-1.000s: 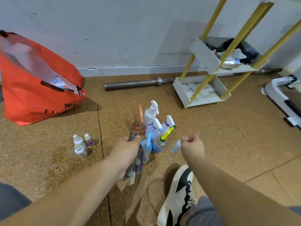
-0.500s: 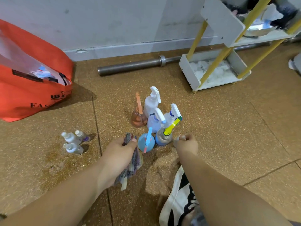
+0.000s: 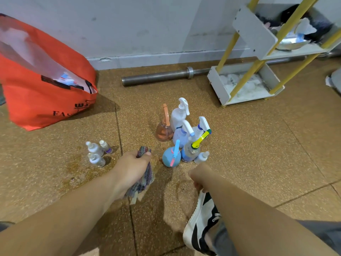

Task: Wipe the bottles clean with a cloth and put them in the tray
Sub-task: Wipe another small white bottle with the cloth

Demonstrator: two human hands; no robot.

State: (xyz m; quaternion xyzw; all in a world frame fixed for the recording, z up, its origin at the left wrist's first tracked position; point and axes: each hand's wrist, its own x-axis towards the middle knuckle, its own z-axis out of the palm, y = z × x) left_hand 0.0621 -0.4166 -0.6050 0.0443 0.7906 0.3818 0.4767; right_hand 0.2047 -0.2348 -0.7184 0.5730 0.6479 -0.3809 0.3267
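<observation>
Spray bottles (image 3: 184,133): upright cluster mid-floor, packed close together. Bodies orange, white, pale blue and clear; triggers orange, white, blue, yellow. A small white bottle (image 3: 202,157) stands at the cluster's near right side.

Three small bottles (image 3: 96,152) stand apart to the left.

Left hand (image 3: 132,168) grips a striped cloth (image 3: 145,180).

Right hand (image 3: 200,175): fingers curled under, nothing seen in it, palm hidden.

White tray (image 3: 218,85) sits near the far wall, contents indistinct.
</observation>
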